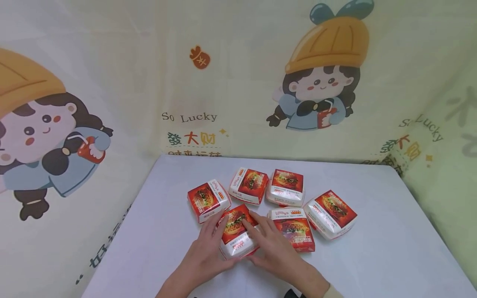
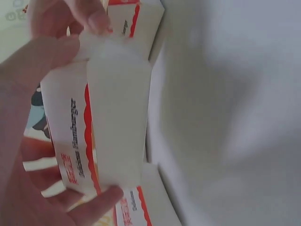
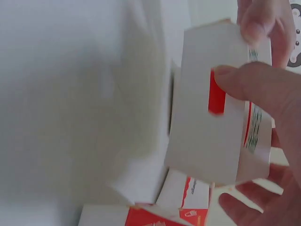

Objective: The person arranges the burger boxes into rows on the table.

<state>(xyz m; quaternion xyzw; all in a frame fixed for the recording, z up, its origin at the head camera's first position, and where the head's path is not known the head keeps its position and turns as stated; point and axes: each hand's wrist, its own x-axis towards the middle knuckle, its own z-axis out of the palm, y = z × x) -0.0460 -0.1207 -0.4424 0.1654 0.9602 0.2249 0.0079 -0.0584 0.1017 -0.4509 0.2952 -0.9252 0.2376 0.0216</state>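
Head view. Item one: a burger box (image 1: pixel 234 225), red and white with a burger picture on top, at the near middle of the white table (image 1: pixel 372 256). Your left hand (image 1: pixel 208 254) grips its left side; your right hand (image 1: pixel 275 248) grips its right side, fingers over the top, thumb at the near edge. Whether it rests on the table or is lifted, you cannot tell.
Items two to six, same pattern: left box (image 1: pixel 208 200), just beyond your left fingers; back-left box (image 1: pixel 249 185); back-right box (image 1: pixel 286 187); far-right box (image 1: pixel 331 214), turned at an angle; front-right box (image 1: pixel 298 234), partly hidden by your right hand. Behind: a pale printed cloth (image 1: pixel 238 91) with cartoon figures and "So Lucky" lettering.

Left wrist view. The gripped box shows a plain white flap and a side lettered "Delicious Hamburger". Your left thumb lies at one end, your fingers bent about the other. Parts of an upper box (image 2: pixel 124 21) and a lower box (image 2: pixel 138 205) show beyond.

Right wrist view. Your right thumb presses beside a red tab (image 3: pixel 216 101) on the white near face, fingers curved behind. Your left thumb touches the upper end.
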